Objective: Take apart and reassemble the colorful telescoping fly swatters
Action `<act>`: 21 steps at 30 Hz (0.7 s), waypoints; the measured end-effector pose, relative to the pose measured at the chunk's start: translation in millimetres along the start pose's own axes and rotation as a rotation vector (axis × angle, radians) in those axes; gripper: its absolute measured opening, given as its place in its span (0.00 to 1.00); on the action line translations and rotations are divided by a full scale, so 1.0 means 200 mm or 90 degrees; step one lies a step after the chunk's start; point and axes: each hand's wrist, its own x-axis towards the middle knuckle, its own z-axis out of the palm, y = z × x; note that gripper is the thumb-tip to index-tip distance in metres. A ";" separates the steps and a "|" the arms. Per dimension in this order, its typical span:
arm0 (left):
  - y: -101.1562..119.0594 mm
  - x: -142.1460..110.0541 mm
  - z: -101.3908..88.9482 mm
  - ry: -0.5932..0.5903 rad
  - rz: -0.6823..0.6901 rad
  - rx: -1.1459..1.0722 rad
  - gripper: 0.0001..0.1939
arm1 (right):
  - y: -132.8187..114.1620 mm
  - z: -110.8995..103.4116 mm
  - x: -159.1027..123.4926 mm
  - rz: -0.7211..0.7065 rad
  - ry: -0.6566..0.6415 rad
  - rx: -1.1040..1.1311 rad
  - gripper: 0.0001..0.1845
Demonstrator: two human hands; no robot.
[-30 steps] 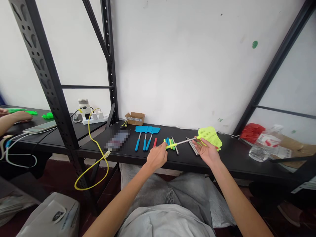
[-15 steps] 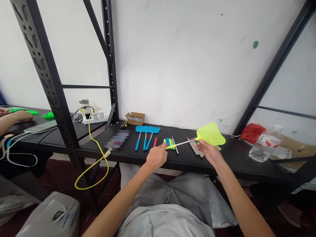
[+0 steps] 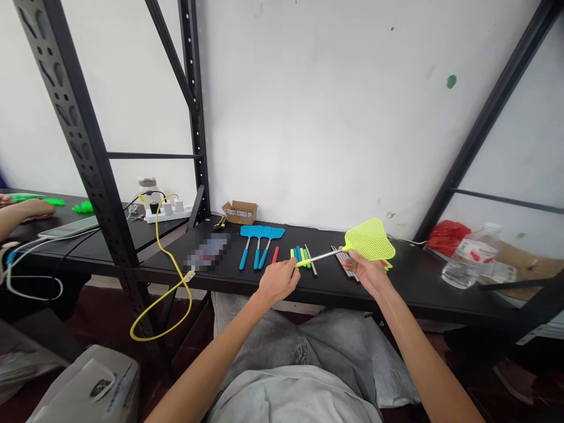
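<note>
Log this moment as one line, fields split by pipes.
left hand: grips yellow-green swatter by its handle | right hand: holds its neck | nearby: three blue swatters, metal rods, red stick

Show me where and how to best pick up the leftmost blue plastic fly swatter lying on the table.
Probably by its slim blue handle, coming from the near edge of the black table and pinching both long sides. It points toward that edge, apart from the next blue handle; the wide, flat blue head lies farther back.
</note>
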 end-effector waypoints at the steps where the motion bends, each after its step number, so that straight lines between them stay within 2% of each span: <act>1: 0.00 0.00 0.00 0.001 0.001 -0.001 0.10 | 0.00 0.00 0.00 0.002 -0.001 -0.001 0.16; 15: 0.00 0.00 0.01 0.019 -0.008 -0.002 0.12 | 0.02 0.04 -0.02 0.011 -0.011 -0.010 0.16; 21: 0.01 0.00 -0.01 -0.010 -0.024 -0.020 0.14 | 0.04 0.03 -0.01 0.027 0.012 0.017 0.16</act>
